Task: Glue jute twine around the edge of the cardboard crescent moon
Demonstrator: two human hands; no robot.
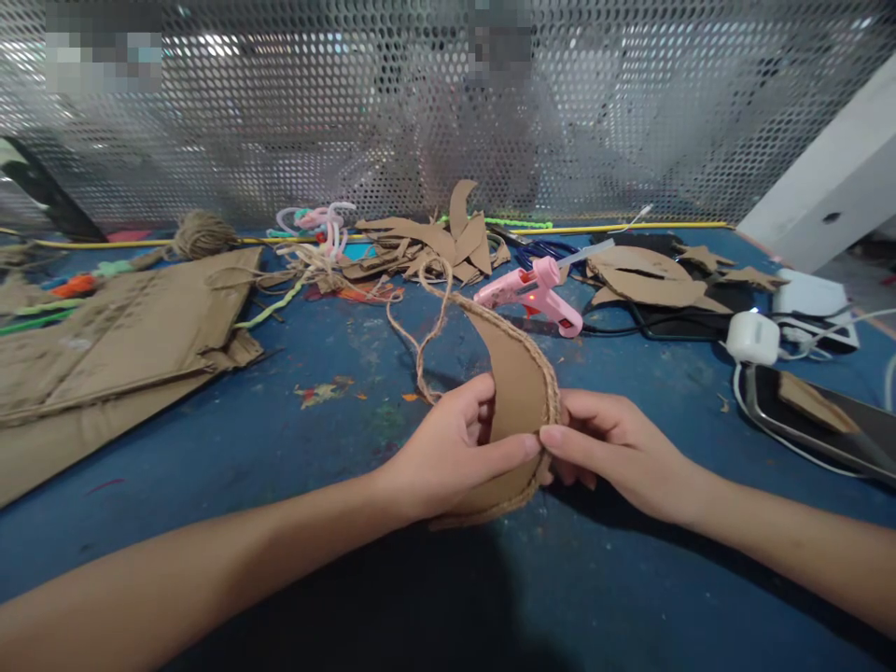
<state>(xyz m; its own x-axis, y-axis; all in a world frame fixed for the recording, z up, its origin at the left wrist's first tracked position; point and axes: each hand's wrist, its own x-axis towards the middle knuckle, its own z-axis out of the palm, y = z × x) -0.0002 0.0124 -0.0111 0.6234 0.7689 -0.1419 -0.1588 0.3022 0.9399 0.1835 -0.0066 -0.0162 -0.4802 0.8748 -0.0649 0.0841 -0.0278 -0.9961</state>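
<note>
A crescent-shaped piece of cardboard (518, 373) is held up above the blue table, with jute rope (538, 350) running along its outer edge. My left hand (458, 448) grips the crescent from its inner side, thumb flat across the face. On the outer edge, my right hand (609, 443) pinches rope and cardboard together, its thumb on the front and the other fingers partly hidden behind. From the crescent's upper tip a loose tail of jute (420, 350) loops down to the left. A pink glue gun (536, 294) lies just beyond, its small light glowing orange.
Large folded cardboard (126, 327) covers the left side, with a twine ball (203, 235) behind it. Cardboard cutouts (448, 238) pile up at the back. To the right lie leaf-shaped cardboard (651, 275), a white charger (752, 338) and a phone (826, 411). A perforated metal panel (392, 112) stands behind.
</note>
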